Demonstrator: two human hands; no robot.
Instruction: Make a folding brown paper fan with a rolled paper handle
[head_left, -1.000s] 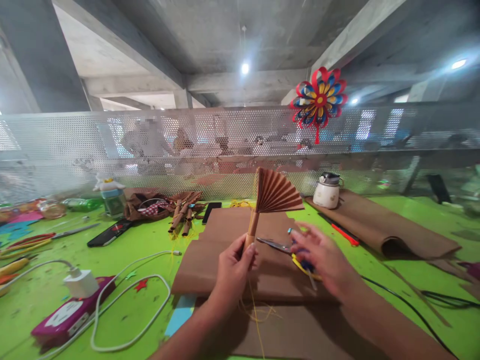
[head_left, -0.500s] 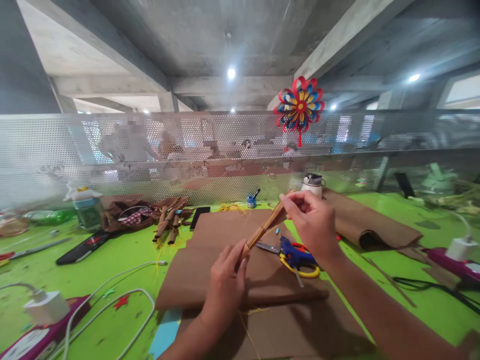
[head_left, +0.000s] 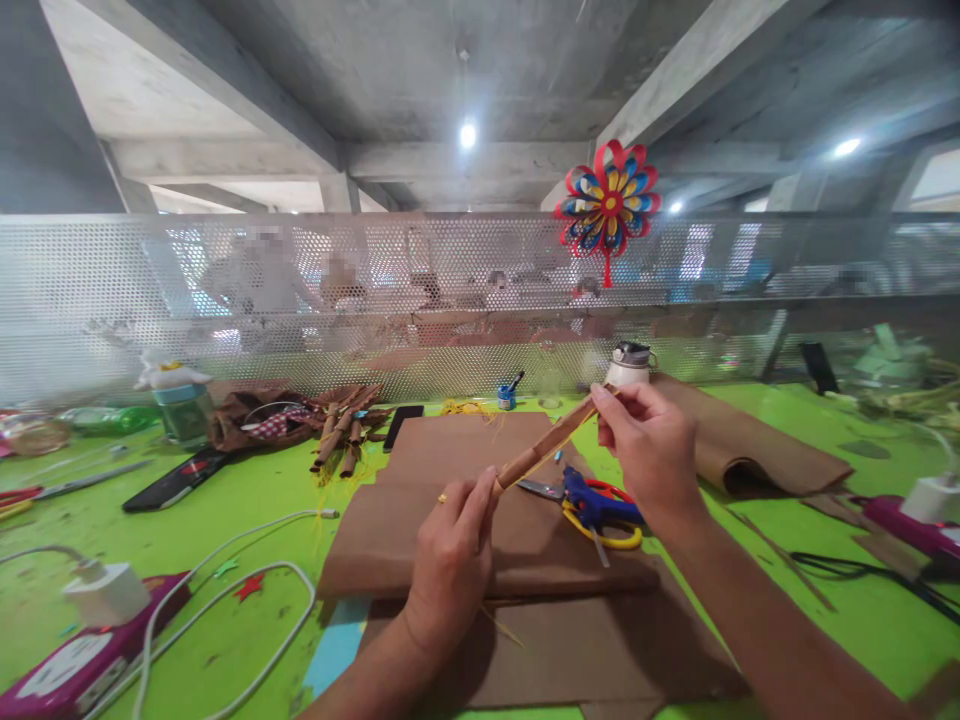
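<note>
A thin rolled tube of brown paper (head_left: 546,443) slants up to the right between my hands. My left hand (head_left: 454,550) grips its lower end, and my right hand (head_left: 651,440) pinches the upper end. Yellow strands run along the tube's underside. Beneath it lies a folded sheet of brown paper (head_left: 420,540). On that sheet rest a blue glue gun (head_left: 600,500) and scissors (head_left: 626,540) with red and yellow handles, partly overlapping. A bundle of similar brown paper rolls (head_left: 349,435) tied with yellow strands sits farther left.
On the green table (head_left: 247,660) stand a blue glue or ink bottle (head_left: 506,396) and a white cup (head_left: 628,368). A white cable (head_left: 300,600) and power strip (head_left: 112,640) lie left; a brown paper roll (head_left: 765,445) lies right. A perforated screen (head_left: 375,300) runs behind.
The tube has turned in my hands, showing more of its smooth side. My right hand has shifted slightly right, and the whole view has shifted a little.
</note>
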